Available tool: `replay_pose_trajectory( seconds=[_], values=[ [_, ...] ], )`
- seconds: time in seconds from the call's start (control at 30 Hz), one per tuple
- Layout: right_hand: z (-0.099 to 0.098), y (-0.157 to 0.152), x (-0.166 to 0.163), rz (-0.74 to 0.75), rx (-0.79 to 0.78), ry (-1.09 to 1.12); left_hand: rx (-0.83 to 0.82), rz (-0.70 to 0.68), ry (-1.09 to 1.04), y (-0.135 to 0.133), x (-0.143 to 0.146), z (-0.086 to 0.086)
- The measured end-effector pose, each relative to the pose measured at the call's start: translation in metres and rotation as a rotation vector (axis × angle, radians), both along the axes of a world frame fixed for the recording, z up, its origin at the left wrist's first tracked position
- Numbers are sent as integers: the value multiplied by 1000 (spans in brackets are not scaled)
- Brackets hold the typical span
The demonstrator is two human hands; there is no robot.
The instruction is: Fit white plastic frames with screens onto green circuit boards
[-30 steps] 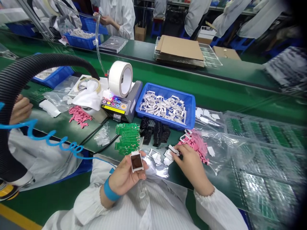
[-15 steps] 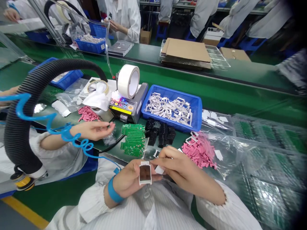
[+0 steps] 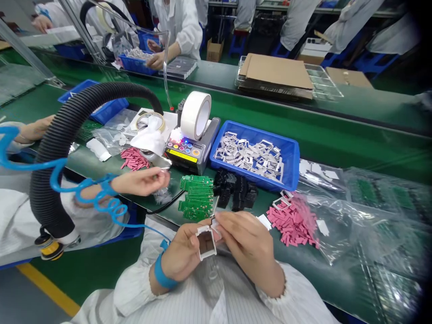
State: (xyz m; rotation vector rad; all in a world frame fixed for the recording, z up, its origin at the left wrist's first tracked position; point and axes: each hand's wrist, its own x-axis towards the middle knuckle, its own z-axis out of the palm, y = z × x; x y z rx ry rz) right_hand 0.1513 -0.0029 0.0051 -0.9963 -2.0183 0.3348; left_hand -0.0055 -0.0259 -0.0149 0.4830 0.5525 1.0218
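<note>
My left hand (image 3: 184, 252), with a blue band at the wrist, is closed on a small white plastic frame (image 3: 207, 245) that holds a dark screen. The frame is tilted and faces up at me. Right beside its upper corner, my right hand (image 3: 248, 238) pinches a small white piece (image 3: 217, 232) with a dark edge. Its fingers cover most of that piece, so its exact kind is hidden. Just beyond my hands are a fanned stack of green circuit boards (image 3: 196, 198) and rows of black parts (image 3: 236, 191).
A blue bin (image 3: 293, 164) of white frames stands behind the boards, beside a tape dispenser (image 3: 184, 150) with a white roll (image 3: 195, 116). Pink strips (image 3: 292, 218) and plastic bags (image 3: 337, 238) lie rightward. A co-worker's hand (image 3: 141, 181) and black hose (image 3: 43, 180) are at left.
My right hand has come in to the frame's upper corner, its fingers now more upright. The frame has tilted slightly. The view has turned a little left, shifting the bench rightward.
</note>
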Motion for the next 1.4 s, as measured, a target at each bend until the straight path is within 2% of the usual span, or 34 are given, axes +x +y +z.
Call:
replay_pose_trajectory(
  seconds=[0.1,0.3,0.43,0.5,0.63,0.73,0.83,0.97,1.03,1.1,1.27,1.4],
  values=[
    [-5,3,-2,60,-26,18,-10,-2,61,0,-2,0],
    [-4,14,-8,55,-413,58,-31,6,89,2,-2,-3],
    [5,6,-2,40,-422,47,-83,64,47,5,-7,-8],
    [4,-2,2,48,-478,44,-112,133,31,7,-15,-10],
    [-21,-11,2,76,-566,-178,-148,194,-7,10,-31,-11],
    [-35,-7,2,43,-549,-232,-172,109,-82,8,-33,-7],
    [-28,1,6,150,-603,-21,-151,-45,-199,5,-27,3],
    [-10,12,7,556,-822,526,-97,-189,-310,5,-16,16],
    [-7,15,5,676,-922,656,-90,-227,-331,6,-13,21],
    [-7,16,2,710,-1010,727,-93,-250,-347,6,-11,24],
    [-7,11,-3,675,-1179,880,-127,-247,-413,4,-5,23],
    [-1,8,-7,598,-1210,1038,-180,-249,-395,2,-1,17]
  ],
)
